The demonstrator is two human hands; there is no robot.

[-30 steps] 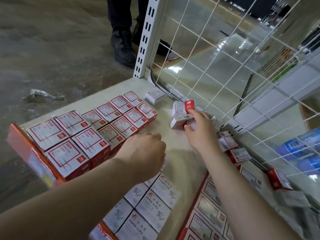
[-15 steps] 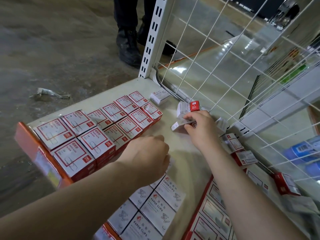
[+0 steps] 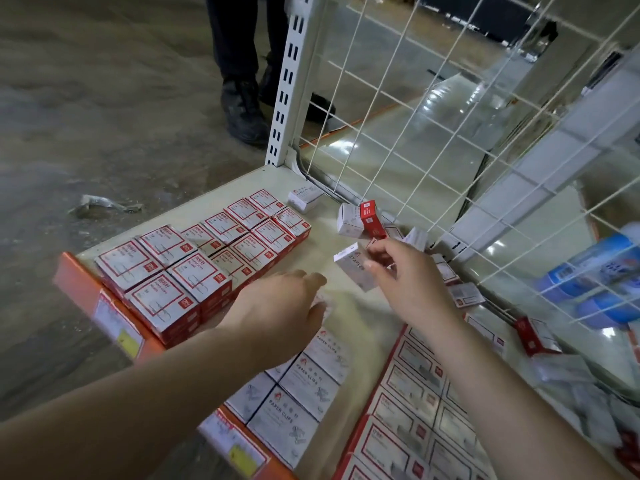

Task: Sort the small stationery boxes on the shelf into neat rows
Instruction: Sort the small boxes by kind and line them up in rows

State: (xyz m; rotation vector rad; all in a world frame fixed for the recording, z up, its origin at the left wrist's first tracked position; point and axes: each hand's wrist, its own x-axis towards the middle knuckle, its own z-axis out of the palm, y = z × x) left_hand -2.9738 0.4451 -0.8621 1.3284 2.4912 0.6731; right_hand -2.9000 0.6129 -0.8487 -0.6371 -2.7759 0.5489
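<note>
Cardboard boxes on a smooth shelf

Right hand (image 3: 412,275) pinches a small white staples box (image 3: 353,266), lifted above the pale flat shelf (image 3: 332,251). Left hand (image 3: 277,313) rests palm-down, fingers relaxed, beside glossy red-and-white boxes (image 3: 194,268) packed in rows. Two loose boxes (image 3: 360,220) stand upright near the white wire grid (image 3: 433,140).

On the shelf (image 3: 207,188) I see a two-row block of boxes (image 3: 207,258) at left, paper-clip boxes (image 3: 304,386) nearer me, a third block (image 3: 415,410) to their right. Loose boxes (image 3: 360,220) lie behind, along the wire grid (image 3: 450,133). A staples box (image 3: 353,265) sits between, in my right hand (image 3: 408,282).
</note>
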